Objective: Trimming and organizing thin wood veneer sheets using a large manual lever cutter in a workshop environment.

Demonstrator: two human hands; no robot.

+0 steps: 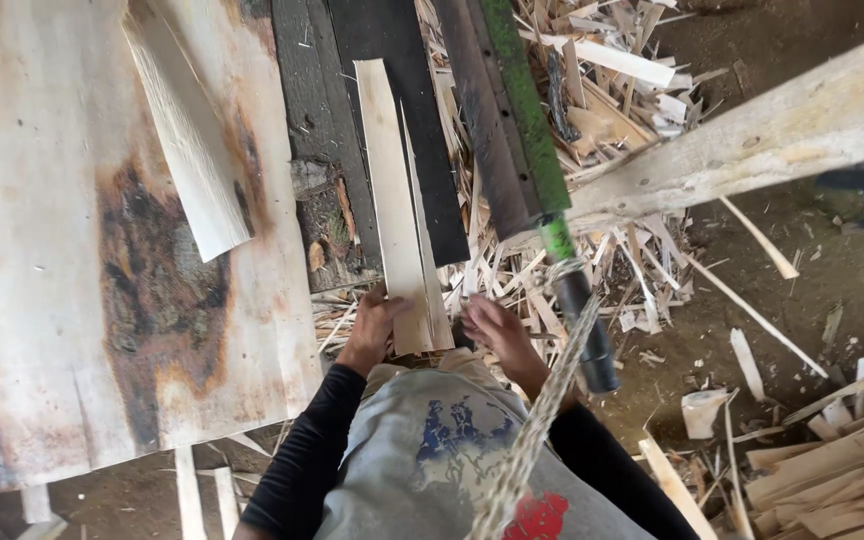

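We list: thin pale wood strips (404, 215), flat and smooth-grained, lying on a dark rough plank (392, 40). Our left hand (372, 330) and right hand (492, 330) each pinch the strips' near end. Splintered scraps (592, 270) surround; braided rope (537, 420) hangs.

Both arms reach forward and down from the body, sleeved in black to the wrists, elbows bent and tucked close to the torso. The left hand (372, 330) lies palm down with its fingers curled forward, the back of the hand facing up; its grip looks closed around what it holds at the near end. The right hand (497, 330) sits just beside it, level with it, fingers bent and pointing inward toward the left hand, wrist angled slightly outward. The hands are near each other but not touching.
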